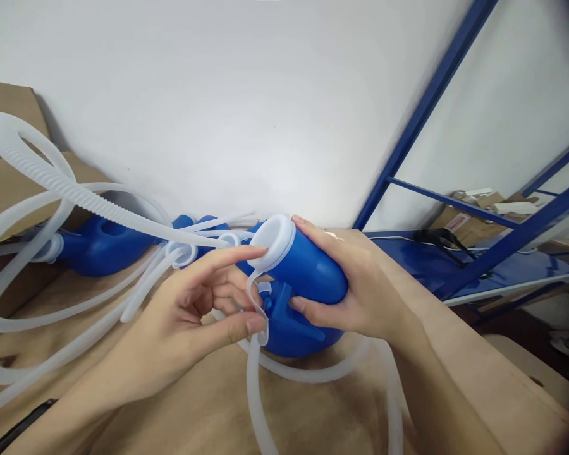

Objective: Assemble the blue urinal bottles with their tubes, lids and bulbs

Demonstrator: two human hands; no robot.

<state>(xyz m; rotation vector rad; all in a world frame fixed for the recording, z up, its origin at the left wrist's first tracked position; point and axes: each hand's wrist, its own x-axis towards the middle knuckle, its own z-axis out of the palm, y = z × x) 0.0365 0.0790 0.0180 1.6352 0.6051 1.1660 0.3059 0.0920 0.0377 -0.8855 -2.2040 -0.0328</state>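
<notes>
My right hand (360, 284) is wrapped round a blue plastic bottle (308, 268) with a white cap (275, 240), holding it tilted above the brown table (208, 404). My left hand (194, 316) touches the white cap with its forefinger. Its thumb presses the thin white strap (256, 300) hanging from the cap. A blue valve piece (284, 309) sits under the bottle's neck. A smooth white tube (258, 385) runs down from it toward me.
More blue bottles (99, 243) lie at the back left among white corrugated hoses (52, 180) and thin tubes. Cardboard boxes (4, 145) stand at the far left. A blue metal shelf frame (427, 107) with boxes and a cable stands to the right, against the white wall.
</notes>
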